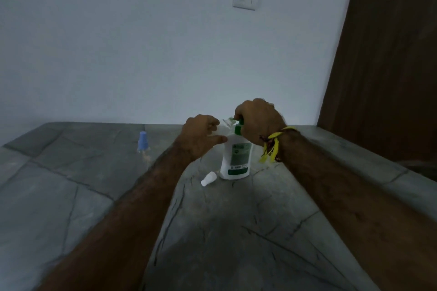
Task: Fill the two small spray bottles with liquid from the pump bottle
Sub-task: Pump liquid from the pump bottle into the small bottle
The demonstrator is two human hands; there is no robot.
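The right hand [259, 121] is curled down over the green pump head of the white plastic pump bottle [236, 157], which stands on the grey stone counter [71, 196], while the left hand [202, 133] pinches a small clear spray bottle [227, 123] up at the spout. Filling of this first bottle looks to be in hand, its level too blurred to read, with its white spray cap [208, 178] lying just beside the pump bottle's base. The second small bottle, blue-capped [143, 143], stands well apart to the left, seemingly untouched and still to be opened and filled.
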